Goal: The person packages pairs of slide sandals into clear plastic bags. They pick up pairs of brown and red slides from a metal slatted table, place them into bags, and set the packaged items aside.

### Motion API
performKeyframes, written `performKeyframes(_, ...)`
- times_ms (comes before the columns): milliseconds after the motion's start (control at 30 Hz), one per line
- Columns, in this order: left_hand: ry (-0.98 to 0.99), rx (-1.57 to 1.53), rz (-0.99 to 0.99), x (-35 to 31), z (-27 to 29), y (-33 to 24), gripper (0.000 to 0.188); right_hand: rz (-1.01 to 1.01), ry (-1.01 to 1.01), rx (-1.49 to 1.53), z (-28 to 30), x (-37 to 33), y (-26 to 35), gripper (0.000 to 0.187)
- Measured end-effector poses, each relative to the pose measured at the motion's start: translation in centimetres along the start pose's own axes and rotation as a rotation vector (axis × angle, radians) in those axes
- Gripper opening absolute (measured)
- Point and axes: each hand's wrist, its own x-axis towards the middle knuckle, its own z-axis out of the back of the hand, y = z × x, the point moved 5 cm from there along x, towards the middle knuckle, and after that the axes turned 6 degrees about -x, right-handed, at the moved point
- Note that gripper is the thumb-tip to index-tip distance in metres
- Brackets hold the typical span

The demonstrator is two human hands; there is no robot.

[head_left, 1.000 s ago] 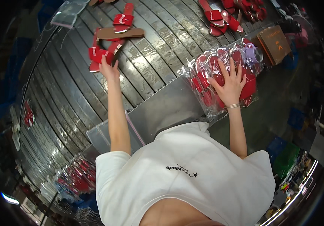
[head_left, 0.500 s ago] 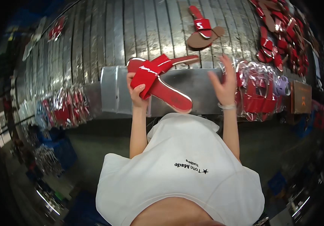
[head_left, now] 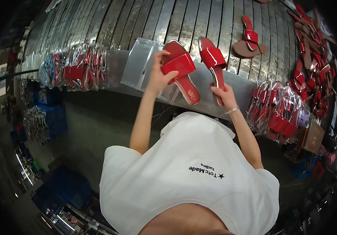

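White short-sleeved T-shirt (head_left: 188,172) (small dark print on front), thin bracelet (head_left: 231,110) on right wrist.

The two red sandals, one in the left hand (head_left: 158,78) and one in the right hand (head_left: 224,95), have glossy, patent-looking straps. The worktop (head_left: 137,19) is ribbed, shiny metal. At ten o'clock lies a clear, smooth plastic bag (head_left: 139,62); at three o'clock, crinkly plastic packs (head_left: 278,113). The shirt (head_left: 192,176) is matt white cloth.
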Motion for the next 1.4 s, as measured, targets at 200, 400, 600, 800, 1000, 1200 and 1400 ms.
performKeyframes(200, -0.209, -0.291, 0.206, -1.6, -0.6, 7.2, 0.03, 0.376, -0.298, -0.234, -2.3, 0.4, 4.0, 0.045)
performKeyframes(400, -0.166, 0.903, -0.4, -3.5, 4.3, 16.1, 0.016, -0.029, -0.202, -0.975, 0.6, 2.3, -3.2, 0.063)
performKeyframes(600, -0.179, 0.693, -0.384, -1.3, 5.4, 7.0, 0.014, 0.038, -0.078, -0.834, -3.3, 0.5, -1.0, 0.064)
performKeyframes(800, 0.083, 0.55, -0.13, -0.9, 2.2, 3.0, 0.018, 0.103, -0.169, -0.56, -5.8, 3.3, 0.1, 0.058)
performKeyframes(1000, 0.254, 0.801, -0.637, -3.8, -9.1, -3.4, 0.024, 0.411, -0.296, -0.568, -3.5, 2.8, 6.5, 0.047)
performKeyframes(1200, 0.39, 0.12, 0.458, -6.3, -10.7, 5.7, 0.038, 0.51, -0.696, 0.017, -1.8, 0.1, 10.2, 0.03)
performKeyframes(1400, 0.088, -0.933, 0.715, -5.6, -9.2, 13.7, 0.048, 0.353, -0.739, 0.168, -0.8, 1.7, 2.6, 0.031)
